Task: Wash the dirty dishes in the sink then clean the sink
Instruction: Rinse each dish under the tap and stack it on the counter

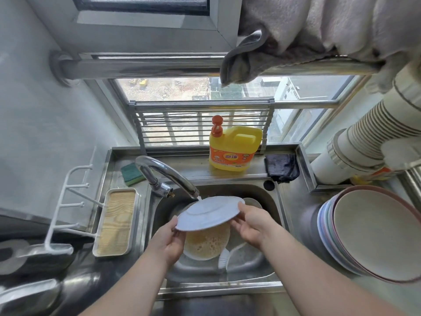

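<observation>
Over the steel sink (pixel 276 201), a round pale-blue plate (pixel 208 213) is held upside down and tilted, its smooth underside and raised foot ring facing up, its far rim just under the spout of the curved chrome faucet (pixel 164 174). Both hands grip it by the rim: the left hand (pixel 167 241) pinches the near-left edge, thumb on top, while the right hand (pixel 252 224) curls round the right edge. Both forearms reach in from below. Beneath the plate a bowl (pixel 205 245) of foamy yellowish water sits in the basin, with a white brush (pixel 224 258) beside it. On the back ledge stand a yellow detergent bottle (pixel 234 147), a green sponge (pixel 131 174) and a dark cloth (pixel 282 166). Stacked pastel plates (pixel 364 233) lean at the right.
</observation>
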